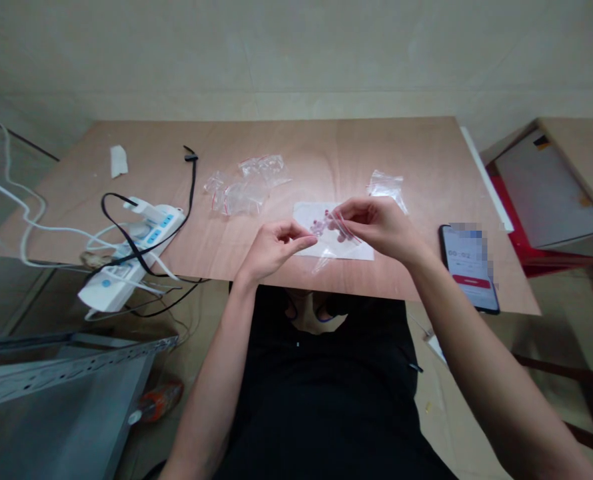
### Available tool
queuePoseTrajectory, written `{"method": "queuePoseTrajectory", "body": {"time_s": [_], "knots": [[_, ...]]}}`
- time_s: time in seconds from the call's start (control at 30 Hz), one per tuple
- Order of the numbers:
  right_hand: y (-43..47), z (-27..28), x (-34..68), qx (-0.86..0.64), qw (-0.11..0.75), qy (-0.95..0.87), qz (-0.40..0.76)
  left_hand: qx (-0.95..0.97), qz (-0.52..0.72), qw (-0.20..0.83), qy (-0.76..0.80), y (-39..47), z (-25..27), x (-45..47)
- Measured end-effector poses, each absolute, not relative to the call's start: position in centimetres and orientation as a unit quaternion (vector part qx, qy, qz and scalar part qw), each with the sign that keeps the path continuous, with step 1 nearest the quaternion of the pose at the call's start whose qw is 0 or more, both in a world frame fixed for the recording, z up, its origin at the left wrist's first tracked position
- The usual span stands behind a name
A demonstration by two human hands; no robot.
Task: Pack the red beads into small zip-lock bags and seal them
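A: Right, you have the small clear plastic zip bag with the red seal strip (334,233) pinched between both hands, just above the white sheet of paper (309,215) that lies near your edge of the bare wooden tabletop (326,143). Your left hand (274,248) is nearly closed, thumb and forefinger nipping one side of the bag's mouth.

B: And your right hand (376,225)?

A: Curled over the other side, fingertips gripping the red strip. You're holding it by both lips, so the mouth sits taut between your hands. There looks to be something small and pinkish at the opening; I can't tell what it is.

B: Why over the paper?

A: My guess: anything you drop lands on white and shows up.

B: Spare bags?

A: A loose heap of clear zip bags (244,183) lies beyond the paper, to your left of it, and one more crumpled clear bag (386,185) beyond the paper to your right. Both are within reach, apart from your hands.

B: Anything else?

A: A black smartphone with a lit screen (469,267) lies right of the paper, face up so you can read it. The white power strip with tangled cables (131,250) is well left.
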State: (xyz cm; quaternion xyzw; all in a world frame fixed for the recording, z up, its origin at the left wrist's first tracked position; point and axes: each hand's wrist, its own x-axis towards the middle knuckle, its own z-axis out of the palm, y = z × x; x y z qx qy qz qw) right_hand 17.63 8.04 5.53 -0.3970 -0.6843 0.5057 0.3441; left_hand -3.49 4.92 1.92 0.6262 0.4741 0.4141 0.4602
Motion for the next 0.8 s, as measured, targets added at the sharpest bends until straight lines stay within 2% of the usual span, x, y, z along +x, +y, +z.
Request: {"method": "queuePoseTrajectory", "body": {"time_s": [0.17,0.3,0.4,0.57,0.67,0.8], "knots": [[7.4,4.5,17.8,-0.408,0.402,-0.614,0.543,0.581,0.433,0.506,0.467,5.2,0.8,-3.3],[7.5,4.1,18.1,-0.409,0.382,-0.640,0.527,0.602,0.421,0.496,0.465,5.5,0.1,-3.1],[7.8,4.1,18.5,-0.415,0.363,-0.659,0.512,0.638,0.407,0.437,0.486,5.2,0.2,-2.9],[7.5,4.3,17.9,-0.436,0.345,-0.705,0.442,0.747,0.394,0.250,0.474,4.3,1.5,-1.4],[7.2,4.2,16.9,-0.406,0.324,-0.735,0.436,0.756,0.394,0.235,0.467,4.3,1.9,-0.2],[8.0,2.9,16.8,-0.433,0.386,-0.701,0.415,0.705,0.417,0.246,0.518,4.8,1.2,-0.1]]}}
